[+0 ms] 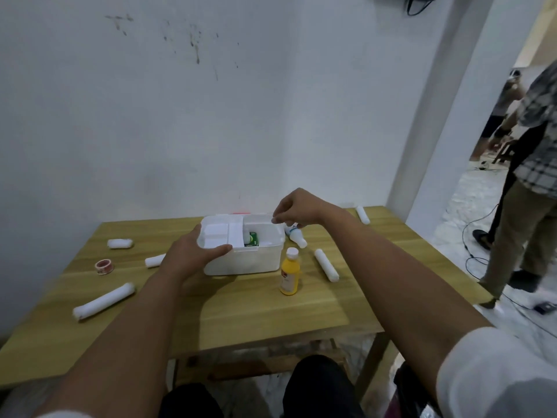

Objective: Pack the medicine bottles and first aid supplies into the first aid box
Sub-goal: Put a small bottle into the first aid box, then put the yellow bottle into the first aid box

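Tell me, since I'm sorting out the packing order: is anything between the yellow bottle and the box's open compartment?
Nothing visible blocks it. The yellow bottle stands upright just in front of the first aid box; the right hand hovers over the open compartment's far rim.

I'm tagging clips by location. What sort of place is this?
Probably a bare workroom set up for recording, not a home or clinic: a plain wooden table against a scuffed white wall, loose cables on the floor, and other people standing through the opening at right.
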Demonstrator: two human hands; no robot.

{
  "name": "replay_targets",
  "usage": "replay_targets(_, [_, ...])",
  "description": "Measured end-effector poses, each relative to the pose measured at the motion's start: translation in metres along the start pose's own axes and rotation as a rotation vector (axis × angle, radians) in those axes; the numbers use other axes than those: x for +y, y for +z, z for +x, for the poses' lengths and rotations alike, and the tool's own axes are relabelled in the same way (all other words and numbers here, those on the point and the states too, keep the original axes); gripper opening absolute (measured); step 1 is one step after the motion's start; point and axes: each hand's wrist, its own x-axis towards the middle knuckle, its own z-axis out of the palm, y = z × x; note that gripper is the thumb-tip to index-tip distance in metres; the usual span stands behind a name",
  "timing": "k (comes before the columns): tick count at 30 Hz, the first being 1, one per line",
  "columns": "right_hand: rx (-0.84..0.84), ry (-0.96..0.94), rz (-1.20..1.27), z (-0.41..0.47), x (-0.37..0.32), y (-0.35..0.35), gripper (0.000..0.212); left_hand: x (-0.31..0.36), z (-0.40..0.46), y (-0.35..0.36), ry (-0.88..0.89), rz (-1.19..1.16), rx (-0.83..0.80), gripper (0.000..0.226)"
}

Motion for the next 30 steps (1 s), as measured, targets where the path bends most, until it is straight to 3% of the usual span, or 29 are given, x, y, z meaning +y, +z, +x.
replay_targets(3, [-0.016, 0.02, 0.032, -0.025, 0.014, -0.008, 0.031, -0.001, 0.001, -0.001, -0.012, 0.027, -0.014, 0.124])
replay_targets(7, [-0.158, 0.068, 0.05, -0.055, 0.025, -0.007, 0.042, 0.002, -0.001, -0.002, 0.004, 0.037, -0.024, 0.113])
replay_targets(10, [-0.224, 0.084, 0.02, -0.067, 0.032, 0.001, 0.036, 0.005, -0.004, -0.001, 0.007, 0.037, -0.011, 0.105])
replay_targets(14, [-0.177, 0.06, 0.036, -0.072, 0.043, 0.017, 0.027, 0.005, -0.004, 0.003, 0.004, 0.023, 0.011, 0.094])
replay_targets(20, [-0.041, -0.012, 0.101, -0.068, 0.048, 0.022, 0.016, -0.002, 0.0, 0.003, -0.034, 0.011, -0.004, 0.118])
replay_targets(26, [-0.209, 0.04, 0.078, -0.068, 0.028, 0.019, 0.057, -0.006, -0.001, 0.004, -0.016, -0.028, 0.015, 0.11])
replay_targets(28, [-0.221, 0.038, 0.022, -0.066, 0.025, 0.028, 0.057, -0.006, 0.0, 0.004, -0.012, -0.024, 0.021, 0.111])
replay_targets(30, [-0.182, 0.004, -0.002, -0.061, 0.025, 0.037, 0.043, -0.004, -0.002, 0.004, 0.002, -0.039, 0.025, 0.108])
